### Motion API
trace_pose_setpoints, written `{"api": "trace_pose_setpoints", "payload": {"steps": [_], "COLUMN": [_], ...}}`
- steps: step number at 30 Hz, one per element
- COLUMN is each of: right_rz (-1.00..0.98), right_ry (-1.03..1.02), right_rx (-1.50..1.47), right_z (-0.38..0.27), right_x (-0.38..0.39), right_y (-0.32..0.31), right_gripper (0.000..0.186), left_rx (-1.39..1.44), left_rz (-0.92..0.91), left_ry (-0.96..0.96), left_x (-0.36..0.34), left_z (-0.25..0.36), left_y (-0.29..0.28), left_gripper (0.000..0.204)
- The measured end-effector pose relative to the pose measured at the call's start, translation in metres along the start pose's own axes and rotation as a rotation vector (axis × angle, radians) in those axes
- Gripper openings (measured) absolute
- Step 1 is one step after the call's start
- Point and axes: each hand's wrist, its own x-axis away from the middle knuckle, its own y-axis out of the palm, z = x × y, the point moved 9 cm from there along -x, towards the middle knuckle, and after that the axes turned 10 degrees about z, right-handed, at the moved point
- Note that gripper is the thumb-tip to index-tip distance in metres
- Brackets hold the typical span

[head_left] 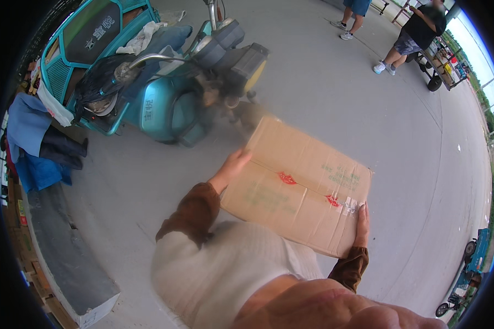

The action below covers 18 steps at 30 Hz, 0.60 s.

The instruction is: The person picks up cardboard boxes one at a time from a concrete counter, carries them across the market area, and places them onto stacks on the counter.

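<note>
A flat cardboard box [299, 208] with red marks, faded green print and some clear tape is held level in front of my body. My left hand [233, 167] grips its left side, fingers against the edge. My right hand [362, 222] is on its right edge, fingers pressed along that side. The underside of the box is hidden. Just beyond the box's far left corner stands a turquoise scooter [156, 109], partly blurred.
Clothing [27, 126] hangs at the left, above a long grey ledge [66, 252]. Two people [411, 38] stand at the upper right by a loaded trolley [444, 66]. A blue cargo tricycle [475, 257] sits at the lower right on the concrete floor [411, 142].
</note>
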Motion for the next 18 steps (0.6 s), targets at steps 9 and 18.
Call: {"api": "trace_pose_setpoints", "payload": {"steps": [9, 18], "right_rz": [-0.196, -0.33], "right_ry": [0.03, 0.034], "right_rx": [0.05, 0.13], "right_z": [-0.104, -0.146], "right_x": [-0.265, -0.489], "right_y": [0.021, 0.104], "right_gripper": [0.054, 0.055], "left_rx": [0.165, 0.12], "left_rz": [0.22, 0.363], "left_ry": [-0.003, 0.077], "left_x": [-0.14, -0.332], "left_z": [0.072, 0.101], "left_y": [0.107, 0.124], "left_gripper": [0.042, 0.045]}}
